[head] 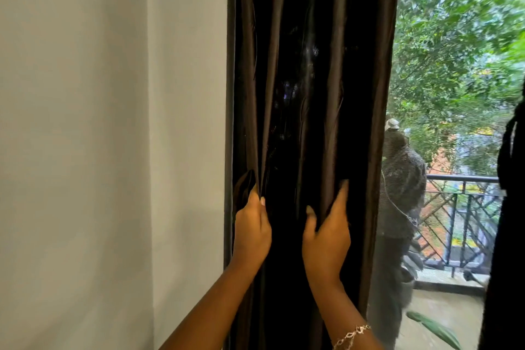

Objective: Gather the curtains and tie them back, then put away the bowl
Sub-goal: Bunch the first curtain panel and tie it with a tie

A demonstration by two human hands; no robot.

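Plain wall (85, 150) on the left, balcony railing (466, 207) and trees (454, 65) off to the right. The dark curtain (298, 65) hangs bunched between them, straight ahead, with both hands in its folds: left hand (251, 224) pinching one pleat, right hand (326, 236) gripping another just beside it

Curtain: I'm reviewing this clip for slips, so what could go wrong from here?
1. The left hand and right hand each pinch only a fold of the curtain; the pleats between them hang loose and could spill out.
2. The bracelet on the right wrist sits close to the fabric and might snag.
3. No tie is in view, so freeing a hand to fetch one may let the folds spread.
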